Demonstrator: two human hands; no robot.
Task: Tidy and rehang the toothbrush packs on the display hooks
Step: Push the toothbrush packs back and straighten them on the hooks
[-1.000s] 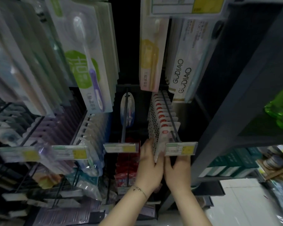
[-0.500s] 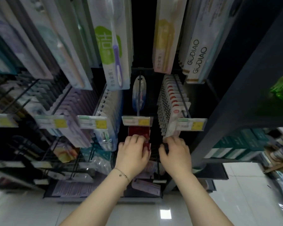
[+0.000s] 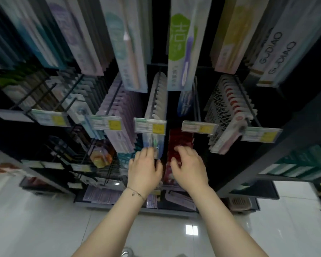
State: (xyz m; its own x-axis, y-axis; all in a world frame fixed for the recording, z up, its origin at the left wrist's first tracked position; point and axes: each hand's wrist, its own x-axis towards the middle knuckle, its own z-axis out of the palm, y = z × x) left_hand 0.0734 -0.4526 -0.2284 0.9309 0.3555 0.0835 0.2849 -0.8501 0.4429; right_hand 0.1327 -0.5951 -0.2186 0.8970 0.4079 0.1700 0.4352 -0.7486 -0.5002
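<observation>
Toothbrush packs hang in rows on black wire display hooks with price tags at their tips. My left hand is below the middle row, and its curled fingers hold the lower end of a clear toothbrush pack with blue and green brushes. My right hand is beside it, fingers curled onto the red packs hanging one row lower. A row of white packs with red dots hangs to the right. The view is motion-blurred.
Larger packs, one with a green label and GUDIAO boxes, hang overhead on the top row. A dark shelf upright stands at the right, with teal boxes beyond. Glossy white floor lies below.
Both hands dropped from the white red-dot packs to the lower red packs, then shifted left; the left hand now holds the clear pack. The camera tilted down and swung left.
</observation>
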